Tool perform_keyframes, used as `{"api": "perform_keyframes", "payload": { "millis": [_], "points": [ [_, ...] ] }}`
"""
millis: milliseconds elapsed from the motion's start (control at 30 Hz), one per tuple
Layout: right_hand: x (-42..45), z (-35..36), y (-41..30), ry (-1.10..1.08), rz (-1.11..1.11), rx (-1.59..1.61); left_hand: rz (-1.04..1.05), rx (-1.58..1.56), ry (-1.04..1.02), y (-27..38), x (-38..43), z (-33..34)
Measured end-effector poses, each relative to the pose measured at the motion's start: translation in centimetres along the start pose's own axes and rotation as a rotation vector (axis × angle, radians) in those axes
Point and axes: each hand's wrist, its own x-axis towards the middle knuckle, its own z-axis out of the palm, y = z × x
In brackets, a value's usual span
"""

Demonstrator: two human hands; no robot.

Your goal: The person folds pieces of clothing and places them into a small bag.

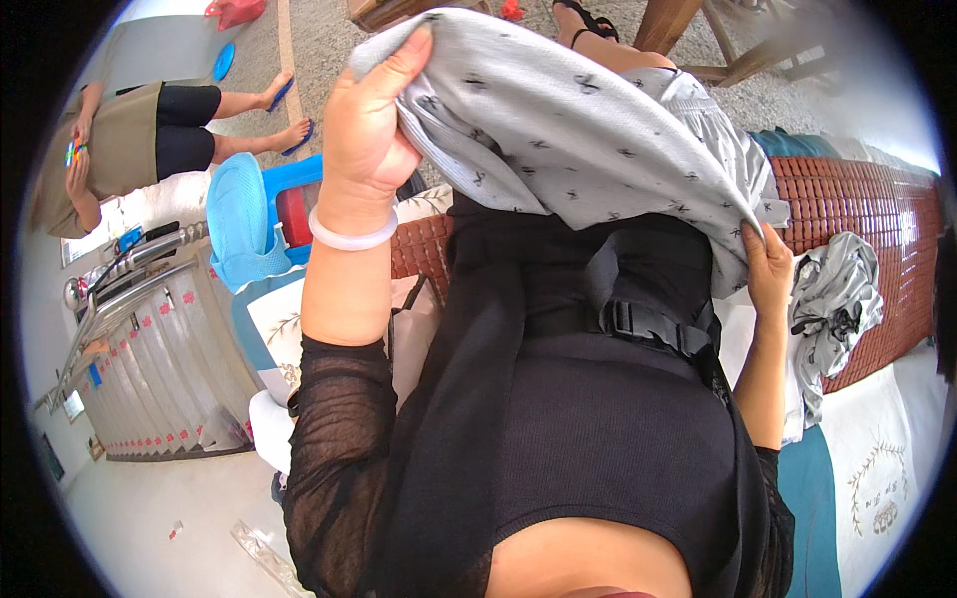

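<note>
A pale grey knit garment with small dark bow prints is stretched up in front of my lap. My left hand grips its upper left edge, thumb on top, with a pale bangle at that wrist. Lower down, my right hand pinches the opposite edge between thumb and fingers. Between the two hands the cloth spreads out and partly folds under itself near my left hand. Behind it, similar grey bow-print fabric covers my lap and is partly hidden. A crumpled grey garment lies beside my right forearm.
I sit on a seat covered with a brown tile mat. At left stand a light-blue mesh item and a metal rail. Another person holds a colourful puzzle cube. Wooden furniture legs rise ahead.
</note>
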Motion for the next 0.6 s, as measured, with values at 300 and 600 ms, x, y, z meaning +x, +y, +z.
{"api": "perform_keyframes", "payload": {
  "millis": [300, 600],
  "points": [
    [1.5, 2.6, -7.3, 0.242, -0.265, 0.108, -0.371, -0.305, -0.270, -2.3, -1.9, 3.8],
    [1.6, 9.3, -15.1, -0.315, 0.358, 1.499, -0.459, -0.113, -0.281, -4.4, -3.8, 6.7]
  ]
}}
